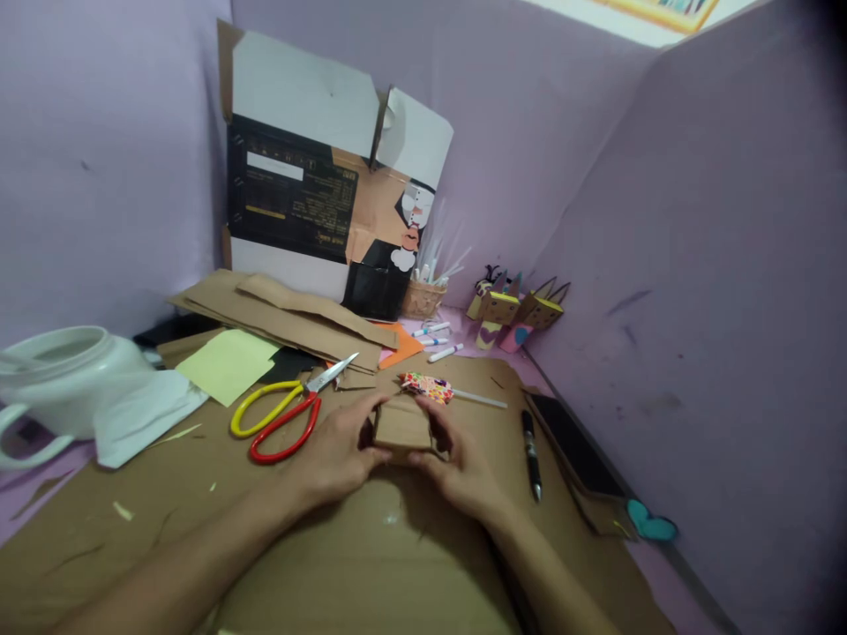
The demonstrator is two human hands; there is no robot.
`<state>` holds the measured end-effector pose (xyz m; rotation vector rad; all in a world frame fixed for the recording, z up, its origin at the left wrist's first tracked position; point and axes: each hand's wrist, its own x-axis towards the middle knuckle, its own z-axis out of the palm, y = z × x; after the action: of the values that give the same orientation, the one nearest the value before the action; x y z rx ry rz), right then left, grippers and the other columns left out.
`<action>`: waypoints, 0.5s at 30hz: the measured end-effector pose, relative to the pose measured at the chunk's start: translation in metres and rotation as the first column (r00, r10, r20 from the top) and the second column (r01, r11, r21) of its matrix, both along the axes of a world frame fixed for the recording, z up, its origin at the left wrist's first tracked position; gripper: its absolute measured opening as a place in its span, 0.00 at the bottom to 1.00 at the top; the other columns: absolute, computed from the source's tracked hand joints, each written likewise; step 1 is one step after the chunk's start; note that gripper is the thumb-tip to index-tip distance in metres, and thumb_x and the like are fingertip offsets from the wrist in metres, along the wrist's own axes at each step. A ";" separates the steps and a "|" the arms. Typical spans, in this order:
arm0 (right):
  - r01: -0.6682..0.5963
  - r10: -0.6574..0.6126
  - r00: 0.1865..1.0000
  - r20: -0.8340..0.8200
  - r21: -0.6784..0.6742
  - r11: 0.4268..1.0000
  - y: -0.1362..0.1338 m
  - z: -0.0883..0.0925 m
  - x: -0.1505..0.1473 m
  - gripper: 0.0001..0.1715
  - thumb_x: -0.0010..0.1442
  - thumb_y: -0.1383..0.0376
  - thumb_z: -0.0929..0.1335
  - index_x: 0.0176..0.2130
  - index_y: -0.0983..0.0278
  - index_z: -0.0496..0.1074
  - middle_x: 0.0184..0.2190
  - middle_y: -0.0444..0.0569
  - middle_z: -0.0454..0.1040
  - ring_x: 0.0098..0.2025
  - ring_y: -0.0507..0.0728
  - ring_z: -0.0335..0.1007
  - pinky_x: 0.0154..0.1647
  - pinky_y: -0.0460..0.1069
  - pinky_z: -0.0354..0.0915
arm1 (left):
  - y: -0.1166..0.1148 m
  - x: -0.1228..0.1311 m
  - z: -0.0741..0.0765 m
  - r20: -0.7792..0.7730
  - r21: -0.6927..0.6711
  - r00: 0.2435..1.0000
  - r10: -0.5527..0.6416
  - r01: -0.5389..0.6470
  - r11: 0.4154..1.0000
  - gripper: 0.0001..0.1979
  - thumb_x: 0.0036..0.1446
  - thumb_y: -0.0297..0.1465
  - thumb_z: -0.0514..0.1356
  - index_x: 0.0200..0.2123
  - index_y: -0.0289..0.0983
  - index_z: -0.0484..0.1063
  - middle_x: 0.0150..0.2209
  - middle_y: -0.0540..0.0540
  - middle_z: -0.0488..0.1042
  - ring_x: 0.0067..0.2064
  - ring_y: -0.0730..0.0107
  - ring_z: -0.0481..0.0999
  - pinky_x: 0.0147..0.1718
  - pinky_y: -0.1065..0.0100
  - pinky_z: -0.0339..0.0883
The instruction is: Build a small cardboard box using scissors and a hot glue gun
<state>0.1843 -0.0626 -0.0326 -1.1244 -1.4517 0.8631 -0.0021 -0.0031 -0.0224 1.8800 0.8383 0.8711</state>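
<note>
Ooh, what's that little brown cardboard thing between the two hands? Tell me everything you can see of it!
It's a small boxy cardboard piece, plain brown. Its flat top looks roughly four-sided, and a narrow, darker front side shows below. The left hand grips one side and the right hand the other, thumbs near the front corners. It's over the big brown cardboard sheet, but I can't tell whether it touches it. Its inside and underside are hidden.

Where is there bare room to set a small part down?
Bare cardboard lies between the right hand and the black pen, and, save a small shiny spot, between the forearms. Left of and beyond the left hand it is crowded: scissors, yellow-green paper, cardboard strips.
</note>
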 end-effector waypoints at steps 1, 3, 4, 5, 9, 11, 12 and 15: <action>0.009 -0.008 0.998 0.063 -0.003 1.000 -0.004 -0.005 0.001 0.36 0.51 0.68 0.70 0.58 0.59 0.61 0.58 0.54 0.65 0.60 0.63 0.60 0.60 0.59 0.57 | -0.001 -0.001 -0.005 -0.035 0.026 0.999 -0.008 0.008 1.000 0.28 0.47 0.29 0.64 0.54 0.40 0.64 0.43 0.43 0.76 0.43 0.58 0.75 0.42 0.63 0.70; 0.024 -0.024 0.987 0.160 0.002 1.000 -0.008 -0.011 0.003 0.37 0.52 0.69 0.69 0.60 0.60 0.58 0.59 0.55 0.64 0.61 0.63 0.59 0.61 0.59 0.55 | -0.003 -0.002 -0.014 -0.064 0.048 0.998 -0.016 0.019 0.999 0.28 0.49 0.29 0.62 0.55 0.40 0.63 0.42 0.44 0.76 0.41 0.60 0.76 0.40 0.64 0.71; 0.025 -0.025 0.983 0.182 0.006 1.000 -0.008 -0.013 0.003 0.38 0.52 0.69 0.68 0.61 0.61 0.57 0.60 0.55 0.63 0.62 0.63 0.58 0.62 0.60 0.53 | -0.002 -0.002 -0.016 -0.066 0.051 0.998 -0.016 0.020 0.999 0.29 0.49 0.29 0.62 0.56 0.40 0.62 0.43 0.43 0.76 0.41 0.60 0.76 0.40 0.64 0.71; 0.019 -0.019 0.982 0.187 0.005 1.000 -0.007 -0.013 0.003 0.39 0.52 0.69 0.68 0.62 0.62 0.56 0.61 0.56 0.62 0.62 0.63 0.57 0.62 0.60 0.52 | -0.002 -0.002 -0.017 -0.068 0.053 0.998 -0.015 0.018 0.998 0.29 0.49 0.29 0.62 0.56 0.40 0.62 0.43 0.43 0.76 0.41 0.60 0.76 0.40 0.64 0.71; -0.026 0.030 0.993 0.113 -0.036 0.999 0.000 -0.009 0.003 0.40 0.52 0.67 0.68 0.62 0.63 0.56 0.60 0.56 0.62 0.62 0.63 0.57 0.62 0.60 0.53 | 0.001 -0.001 -0.014 -0.078 0.058 0.997 0.004 0.001 0.998 0.29 0.48 0.28 0.62 0.55 0.40 0.63 0.44 0.43 0.76 0.44 0.59 0.76 0.43 0.63 0.70; -0.025 0.029 0.995 0.095 -0.043 0.999 0.001 -0.008 0.003 0.40 0.51 0.66 0.69 0.61 0.63 0.57 0.60 0.56 0.63 0.61 0.63 0.59 0.61 0.60 0.54 | 0.001 0.001 -0.010 -0.060 0.027 0.998 -0.001 0.002 1.000 0.29 0.47 0.28 0.62 0.55 0.40 0.63 0.45 0.43 0.75 0.45 0.59 0.76 0.43 0.62 0.70; -0.023 0.026 0.995 0.092 -0.041 0.999 0.000 -0.007 0.003 0.39 0.52 0.65 0.69 0.61 0.62 0.57 0.60 0.56 0.63 0.61 0.63 0.59 0.61 0.60 0.54 | 0.001 0.001 -0.008 -0.046 0.000 0.999 -0.016 0.016 1.000 0.29 0.47 0.28 0.62 0.54 0.40 0.63 0.46 0.43 0.75 0.45 0.59 0.76 0.43 0.62 0.70; -0.021 0.023 0.996 0.092 -0.029 0.999 -0.006 -0.006 -0.001 0.41 0.52 0.62 0.70 0.62 0.61 0.55 0.60 0.56 0.63 0.61 0.64 0.59 0.61 0.60 0.55 | -0.002 0.002 -0.001 -0.024 -0.074 0.997 -0.070 0.068 0.995 0.28 0.46 0.30 0.63 0.53 0.39 0.63 0.45 0.43 0.76 0.44 0.59 0.76 0.42 0.62 0.70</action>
<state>0.1836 -0.0682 -0.0382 -1.1842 -1.5344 0.8586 -0.0006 -0.0049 -0.0234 1.8496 0.8059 0.7645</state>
